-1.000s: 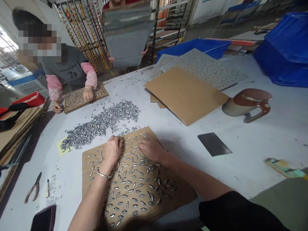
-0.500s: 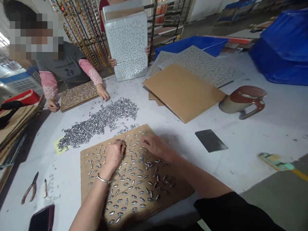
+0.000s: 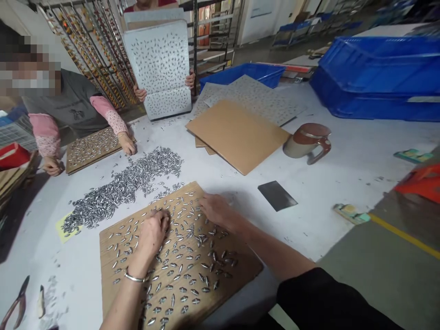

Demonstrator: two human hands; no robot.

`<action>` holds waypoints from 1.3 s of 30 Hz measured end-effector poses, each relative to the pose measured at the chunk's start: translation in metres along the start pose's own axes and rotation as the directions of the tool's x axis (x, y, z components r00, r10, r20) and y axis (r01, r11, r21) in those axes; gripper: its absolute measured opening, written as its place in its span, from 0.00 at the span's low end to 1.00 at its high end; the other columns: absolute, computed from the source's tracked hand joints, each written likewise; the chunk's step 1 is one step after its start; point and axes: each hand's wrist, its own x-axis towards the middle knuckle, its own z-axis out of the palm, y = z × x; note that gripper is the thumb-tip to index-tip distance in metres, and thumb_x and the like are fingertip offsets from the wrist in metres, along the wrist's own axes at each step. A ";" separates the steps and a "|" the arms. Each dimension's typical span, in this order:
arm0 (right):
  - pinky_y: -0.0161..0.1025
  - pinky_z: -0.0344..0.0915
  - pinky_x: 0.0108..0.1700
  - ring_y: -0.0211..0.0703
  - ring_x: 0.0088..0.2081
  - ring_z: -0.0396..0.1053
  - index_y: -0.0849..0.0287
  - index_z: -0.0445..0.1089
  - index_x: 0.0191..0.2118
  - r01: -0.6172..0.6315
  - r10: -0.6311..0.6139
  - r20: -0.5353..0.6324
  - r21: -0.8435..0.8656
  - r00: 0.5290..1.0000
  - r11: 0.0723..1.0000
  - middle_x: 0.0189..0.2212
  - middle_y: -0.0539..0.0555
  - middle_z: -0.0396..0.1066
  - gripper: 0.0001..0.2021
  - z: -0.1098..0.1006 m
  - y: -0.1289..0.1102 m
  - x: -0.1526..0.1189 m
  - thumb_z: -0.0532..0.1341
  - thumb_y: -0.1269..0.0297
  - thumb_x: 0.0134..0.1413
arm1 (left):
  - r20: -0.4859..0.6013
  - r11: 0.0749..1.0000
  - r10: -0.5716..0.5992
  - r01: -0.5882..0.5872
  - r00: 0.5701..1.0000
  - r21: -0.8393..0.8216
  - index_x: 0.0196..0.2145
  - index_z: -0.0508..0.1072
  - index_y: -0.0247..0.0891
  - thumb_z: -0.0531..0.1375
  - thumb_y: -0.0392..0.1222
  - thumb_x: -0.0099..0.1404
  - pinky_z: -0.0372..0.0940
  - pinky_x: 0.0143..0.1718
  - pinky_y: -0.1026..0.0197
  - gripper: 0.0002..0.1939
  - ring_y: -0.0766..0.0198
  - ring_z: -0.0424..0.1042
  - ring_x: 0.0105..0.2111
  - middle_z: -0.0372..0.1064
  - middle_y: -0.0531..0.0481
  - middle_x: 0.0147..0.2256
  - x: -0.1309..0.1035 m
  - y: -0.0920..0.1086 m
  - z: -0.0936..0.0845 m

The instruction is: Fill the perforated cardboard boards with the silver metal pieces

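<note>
A brown cardboard sheet (image 3: 107, 266) lies tilted on the white table in front of me. Small silver metal pieces (image 3: 183, 289), pointed at both ends, are spread over it, most of them apart and some bunched toward the right. My left hand (image 3: 153, 231), a bangle (image 3: 134, 276) at its wrist, is over the sheet's upper left part with its fingers curled closed; whatever they pinch is hidden. Near the sheet's upper right edge, my right hand (image 3: 216, 211) is low with bent fingers together, their tips too small to make out. Beyond the sheet sits a long pile of the same pieces (image 3: 127, 183).
Pliers (image 3: 17, 302) lie at lower left. A dark flat plate (image 3: 277, 195), a lidded mug (image 3: 307, 140) and stacked cardboard (image 3: 237, 133) are on the right, with blue bins (image 3: 378, 78) behind. Across the table, one person (image 3: 79, 101) has another covered sheet; another person holds up a grey board (image 3: 160, 68).
The view has swung right, so the table's things appear farther left. Both my hands stay over the sheet with little visible change in their pose.
</note>
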 end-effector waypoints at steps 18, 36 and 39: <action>0.38 0.58 0.35 0.43 0.35 0.70 0.60 0.73 0.38 -0.047 0.046 0.010 0.115 0.999 0.992 0.38 0.57 0.74 0.10 0.000 -0.005 -0.017 0.54 0.69 0.68 | 0.013 0.993 0.087 -0.085 0.996 -0.082 0.33 0.74 0.39 0.54 0.36 0.71 0.69 0.41 0.57 0.10 0.57 0.74 0.36 0.74 0.45 0.36 -0.005 0.016 0.011; 0.39 0.60 0.44 0.44 0.38 0.68 0.59 0.74 0.40 0.175 -0.174 -0.009 0.050 0.985 0.983 0.39 0.56 0.73 0.13 0.012 -0.014 -0.033 0.52 0.71 0.69 | 0.190 0.988 0.121 -0.137 0.974 0.073 0.34 0.74 0.37 0.53 0.34 0.72 0.66 0.37 0.61 0.12 0.60 0.74 0.35 0.74 0.43 0.38 0.008 0.054 0.049; 0.40 0.61 0.47 0.45 0.41 0.69 0.59 0.74 0.40 0.191 -0.191 0.029 0.028 0.981 0.981 0.40 0.57 0.74 0.13 0.017 -0.017 -0.042 0.52 0.70 0.70 | 0.186 0.986 0.101 -0.123 0.977 0.110 0.36 0.75 0.37 0.53 0.33 0.71 0.66 0.38 0.60 0.12 0.59 0.75 0.36 0.74 0.43 0.39 0.010 0.056 0.053</action>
